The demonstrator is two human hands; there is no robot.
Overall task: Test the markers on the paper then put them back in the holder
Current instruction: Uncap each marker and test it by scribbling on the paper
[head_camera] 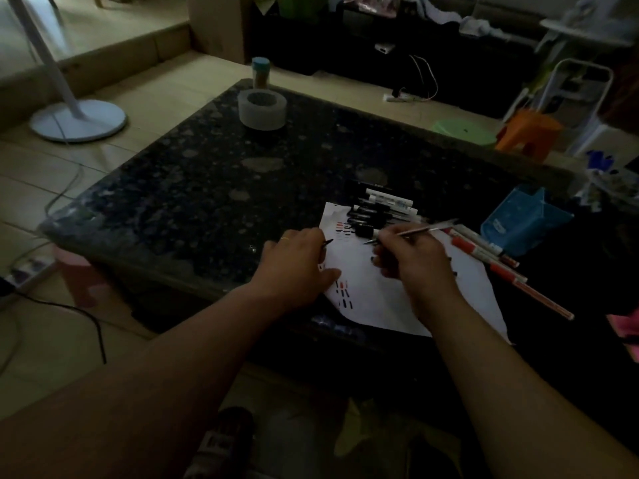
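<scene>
We see a dark speckled desk [214,174] with a white paper [377,305] that lies near its front edge. On the paper there are short strokes in black and red, some at the far left corner and some at the near left side.

The right hand [411,262] pinches a thin pen [415,231] with curled fingers. The pen's tip points left, just above the paper or touching it; we cannot tell which. The left hand [297,264] rests on the left edge of the paper with the thumb spread on the sheet. A small dark point shows past its fingers, and we cannot tell if this hand grips something. The two hands are apart, with bare paper between them.

A row of black markers [377,210] lies side by side at the far edge of the paper. Some red markers [484,252] lie to the right of the paper, partly on the sheet. The blue holder [518,224] is on the desk, just beyond the red markers.

At the far side of the desk stands a roll of tape [261,110].
</scene>
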